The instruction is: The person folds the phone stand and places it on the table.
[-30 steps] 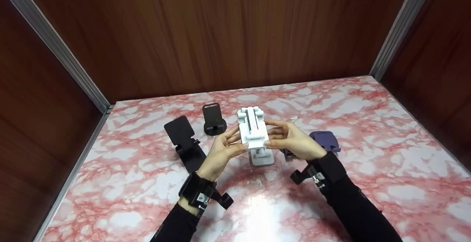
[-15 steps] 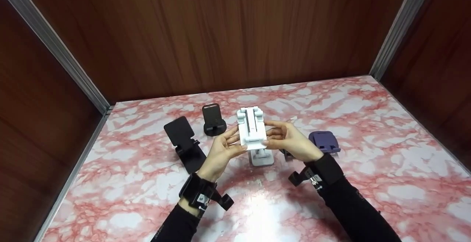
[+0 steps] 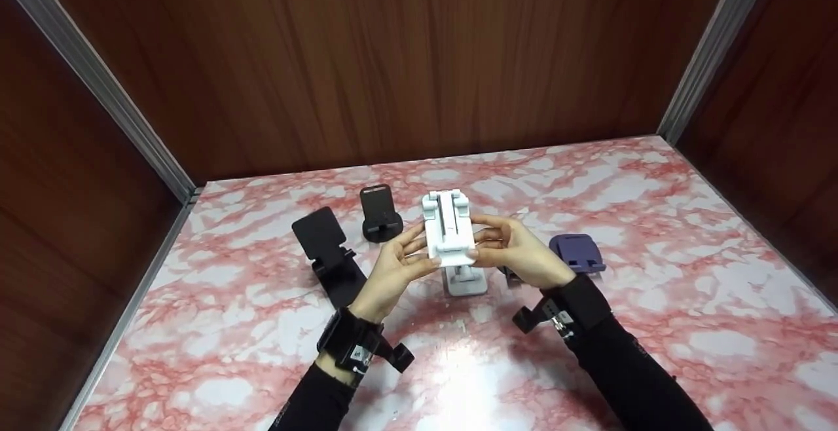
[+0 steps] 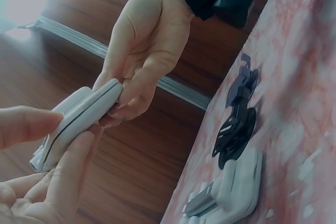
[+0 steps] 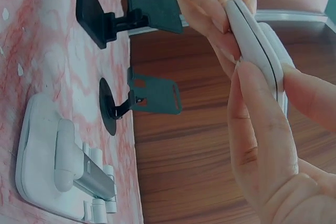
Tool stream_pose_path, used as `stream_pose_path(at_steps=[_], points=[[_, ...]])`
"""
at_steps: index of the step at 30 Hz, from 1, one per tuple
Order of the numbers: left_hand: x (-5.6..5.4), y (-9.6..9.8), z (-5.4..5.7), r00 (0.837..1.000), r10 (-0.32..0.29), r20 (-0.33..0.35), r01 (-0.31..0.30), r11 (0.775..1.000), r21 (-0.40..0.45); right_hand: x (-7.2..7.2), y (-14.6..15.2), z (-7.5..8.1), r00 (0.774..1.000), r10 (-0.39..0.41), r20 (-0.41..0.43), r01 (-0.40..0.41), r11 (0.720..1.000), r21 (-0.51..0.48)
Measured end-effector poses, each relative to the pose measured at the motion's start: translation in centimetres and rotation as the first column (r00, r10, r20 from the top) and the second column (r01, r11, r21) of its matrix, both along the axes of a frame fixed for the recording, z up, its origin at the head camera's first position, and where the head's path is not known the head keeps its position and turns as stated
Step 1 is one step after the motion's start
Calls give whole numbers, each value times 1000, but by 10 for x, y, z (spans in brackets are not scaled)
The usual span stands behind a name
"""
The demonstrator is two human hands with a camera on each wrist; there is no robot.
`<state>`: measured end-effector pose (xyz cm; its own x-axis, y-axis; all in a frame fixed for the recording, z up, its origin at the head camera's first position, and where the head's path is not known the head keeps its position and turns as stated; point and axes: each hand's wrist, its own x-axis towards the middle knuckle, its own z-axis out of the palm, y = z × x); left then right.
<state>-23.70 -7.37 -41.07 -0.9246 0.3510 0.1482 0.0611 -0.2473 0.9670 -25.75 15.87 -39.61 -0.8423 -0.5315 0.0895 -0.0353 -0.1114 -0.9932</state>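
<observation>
In the head view, a folded white phone stand (image 3: pixel 449 231) is held up between both hands. My left hand (image 3: pixel 395 267) pinches its left edge, thumb on the near side and fingers behind. My right hand (image 3: pixel 517 251) pinches the opposite edge in the same way. Both wrist views show the folded stand edge-on, a dark seam running along its side. Below it, a second white phone stand (image 3: pixel 467 283) is on the table, mostly covered by the held one in the head view. The right wrist view shows its grey metal post (image 5: pixel 94 174) lying low over the base.
Left of the hands stand a black phone stand (image 3: pixel 321 234) with a square plate and a dark round-based stand (image 3: pixel 380 211). A purple phone stand (image 3: pixel 576 252) sits to the right. Another black stand (image 4: pixel 233 137) is partly behind my right hand. Wooden panels surround the marbled table (image 3: pixel 216 326).
My right hand and wrist have shifted slightly left, and the near end of the folded white stand has tipped a little. The left hand and the other stands have stayed in place.
</observation>
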Motion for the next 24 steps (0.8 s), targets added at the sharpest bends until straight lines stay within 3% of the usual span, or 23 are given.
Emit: stream_pose_path(at_steps=[4, 6, 9, 12, 16, 21, 24], points=[[2, -5, 7, 997, 5, -77, -19, 983, -183, -1, -1, -1, 1000, -5, 0, 5, 1000, -15], [4, -7, 11, 987, 24, -162, -75, 945, -319, -2, -2, -3, 1000, -6, -9, 6, 1000, -12], [9, -11, 17, 948, 50, -314, -209, 842, -497, -2, -4, -6, 1000, -14, -12, 14, 1000, -5], [13, -15, 20, 900, 56, -433, -330, 736, -591, -2, -8, -12, 1000, -25, 0, 25, 1000, -2], [15, -20, 19, 845, 22, -534, -428, 627, -651, 0, -17, -22, 999, -36, 30, 37, 999, -10], [13, -32, 15, 743, -50, -668, -587, 431, -685, 2, -30, -33, 996, -86, 5, 86, 996, 40], [12, -41, 12, 698, -68, -713, -656, 338, -675, 1, -38, -38, 993, -115, -34, 117, 989, 92]])
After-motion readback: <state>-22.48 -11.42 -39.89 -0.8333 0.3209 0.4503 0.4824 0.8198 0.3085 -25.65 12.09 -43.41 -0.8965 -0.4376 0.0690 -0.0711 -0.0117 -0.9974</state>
